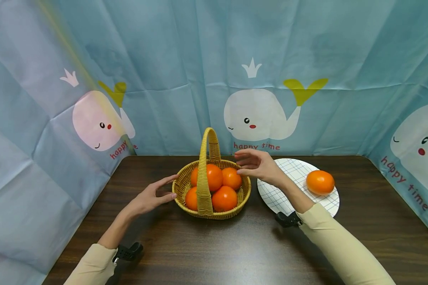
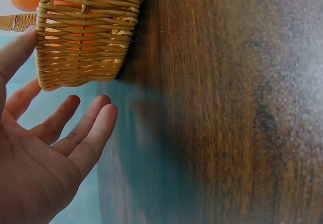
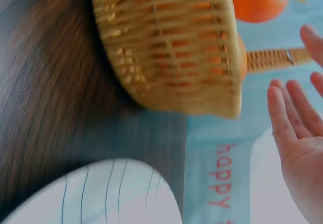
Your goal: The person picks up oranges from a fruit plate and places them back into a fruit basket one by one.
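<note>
A yellow wicker basket (image 1: 211,215) with a tall arched handle (image 1: 204,174) stands on the table, holding several smooth orange fruits (image 1: 225,198) that look like persimmons. At its left rim is my left hand (image 1: 147,201), fingers spread and thumb tip right at the wicker. In the left wrist view the palm of the left hand (image 2: 45,148) faces the basket wall (image 2: 86,47). My right hand (image 1: 258,166) hovers by the right rim with loosely bent fingers and nothing in them. The right wrist view shows the right hand (image 3: 303,138) apart from the basket (image 3: 171,47).
Right of the basket lies a white plate (image 1: 271,194) with a blue grid pattern, partly under the right forearm. One orange fruit (image 1: 320,182) sits on it. Blue curtains (image 1: 171,118) with whale prints border the dark wooden table (image 1: 199,249) at the back and sides.
</note>
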`<state>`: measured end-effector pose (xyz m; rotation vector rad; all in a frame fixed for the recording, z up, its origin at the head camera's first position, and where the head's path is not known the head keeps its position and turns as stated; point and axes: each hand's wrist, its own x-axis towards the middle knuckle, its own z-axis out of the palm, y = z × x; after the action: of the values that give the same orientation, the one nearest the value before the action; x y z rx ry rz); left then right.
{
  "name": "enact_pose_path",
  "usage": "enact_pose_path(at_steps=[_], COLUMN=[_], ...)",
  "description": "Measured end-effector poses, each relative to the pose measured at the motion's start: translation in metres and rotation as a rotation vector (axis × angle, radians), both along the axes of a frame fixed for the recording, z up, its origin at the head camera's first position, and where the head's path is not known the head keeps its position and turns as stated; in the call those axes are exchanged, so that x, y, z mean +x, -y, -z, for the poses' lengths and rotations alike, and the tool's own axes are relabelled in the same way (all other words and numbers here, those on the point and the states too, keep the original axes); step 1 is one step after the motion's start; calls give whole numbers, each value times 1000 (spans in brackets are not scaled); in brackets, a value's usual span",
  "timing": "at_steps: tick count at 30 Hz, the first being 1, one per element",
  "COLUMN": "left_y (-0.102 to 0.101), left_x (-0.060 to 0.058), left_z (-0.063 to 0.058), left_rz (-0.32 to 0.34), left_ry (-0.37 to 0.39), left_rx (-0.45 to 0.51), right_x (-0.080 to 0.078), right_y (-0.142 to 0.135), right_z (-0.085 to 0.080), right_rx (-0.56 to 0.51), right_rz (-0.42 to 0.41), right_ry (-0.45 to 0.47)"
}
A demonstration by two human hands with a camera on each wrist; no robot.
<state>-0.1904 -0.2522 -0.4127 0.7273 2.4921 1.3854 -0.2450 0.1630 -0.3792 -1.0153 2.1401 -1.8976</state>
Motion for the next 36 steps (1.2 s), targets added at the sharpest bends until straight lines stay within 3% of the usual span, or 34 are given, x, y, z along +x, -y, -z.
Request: enact_pose_path(at_steps=[9, 36], left_y=[0, 0], left_x=[1, 1], left_z=[-1, -1], left_rz=[-8, -21], left_ry=[13, 3], left_rx=[-13, -15], right_x=[1, 22], right_y=[-41, -162], right_z=[-2, -20], right_rx=[59, 337], right_rz=[140, 426], right_ry=[-24, -93])
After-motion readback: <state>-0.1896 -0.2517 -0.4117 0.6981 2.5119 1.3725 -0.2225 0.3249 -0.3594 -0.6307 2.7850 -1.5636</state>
